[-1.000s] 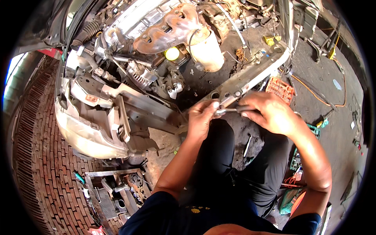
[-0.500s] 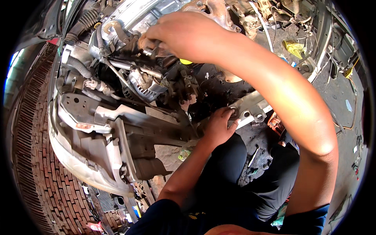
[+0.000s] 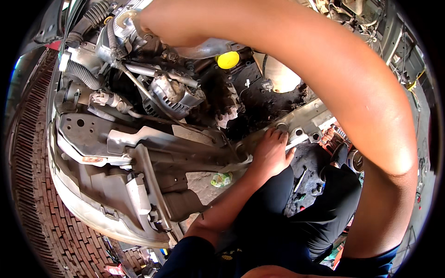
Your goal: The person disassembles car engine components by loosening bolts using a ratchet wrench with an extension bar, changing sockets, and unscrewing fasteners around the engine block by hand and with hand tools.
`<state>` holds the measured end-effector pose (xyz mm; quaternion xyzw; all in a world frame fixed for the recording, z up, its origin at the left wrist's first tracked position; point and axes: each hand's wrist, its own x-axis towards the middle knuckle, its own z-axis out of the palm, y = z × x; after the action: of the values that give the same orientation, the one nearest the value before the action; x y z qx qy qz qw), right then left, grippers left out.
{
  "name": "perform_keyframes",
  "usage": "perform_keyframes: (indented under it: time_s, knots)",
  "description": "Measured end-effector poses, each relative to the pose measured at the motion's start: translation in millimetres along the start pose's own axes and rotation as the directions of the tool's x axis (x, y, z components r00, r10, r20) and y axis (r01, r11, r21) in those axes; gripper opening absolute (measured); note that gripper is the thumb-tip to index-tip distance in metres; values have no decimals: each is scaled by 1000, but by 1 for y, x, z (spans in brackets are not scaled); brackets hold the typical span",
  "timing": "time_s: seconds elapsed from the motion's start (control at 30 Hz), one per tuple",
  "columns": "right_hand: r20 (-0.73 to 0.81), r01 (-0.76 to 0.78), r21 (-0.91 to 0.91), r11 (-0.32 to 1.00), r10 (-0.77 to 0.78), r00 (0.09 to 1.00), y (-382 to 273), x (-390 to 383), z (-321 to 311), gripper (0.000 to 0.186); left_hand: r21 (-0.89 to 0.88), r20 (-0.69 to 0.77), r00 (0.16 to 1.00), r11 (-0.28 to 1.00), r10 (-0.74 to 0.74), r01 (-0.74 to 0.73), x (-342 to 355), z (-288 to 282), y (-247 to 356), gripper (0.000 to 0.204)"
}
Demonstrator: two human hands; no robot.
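My left hand [image 3: 272, 153] rests on a grey metal crossbar [image 3: 303, 118], its fingers curled over the bar and the thumb apart. My right arm stretches across the engine bay, and my right hand [image 3: 169, 25] is bent down among the engine parts at the top left. Its fingers are curled, and whatever they hold is hidden. Close by are a pale curved hose [image 3: 127, 19] and brown, dirty metal parts [image 3: 150, 45]. Below that hand sits an alternator [image 3: 171, 96] with a slotted metal housing. A yellow round cap [image 3: 227, 60] shows under my right forearm.
A car headlamp and front panel [image 3: 97, 185] curve along the left. Ribbed black hoses [image 3: 83, 74] run at the upper left. A whitish plastic tank [image 3: 282, 76] is beyond the crossbar. A crumpled green bottle [image 3: 221, 180] lies below. Brick paving [image 3: 60, 217] is at the far left.
My right hand has moved up and left, farther over the engine; the metal piece seen at its fingers is no longer visible. My left hand stays on the crossbar. The view has shifted slightly.
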<state>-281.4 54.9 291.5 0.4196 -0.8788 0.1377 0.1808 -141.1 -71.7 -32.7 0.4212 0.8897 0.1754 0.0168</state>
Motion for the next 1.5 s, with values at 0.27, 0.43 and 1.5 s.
perform_keyframes:
  time_s: [0.27, 0.43, 1.5]
  knots:
    - [-135, -212, 71, 975, 220, 966, 25, 4, 38, 24, 21, 46, 999, 999, -29, 28, 0, -6, 4, 54]
    - [2, -265, 49, 963, 265, 964, 11, 14, 31, 23, 22, 56, 998, 999, -39, 38, 0, -10, 3, 44]
    - [-582, -33, -94, 995, -27, 813, 28, -56, 121, 33, 50, -25, 1000, 999, 7, -6, 3, 11, -2, 45]
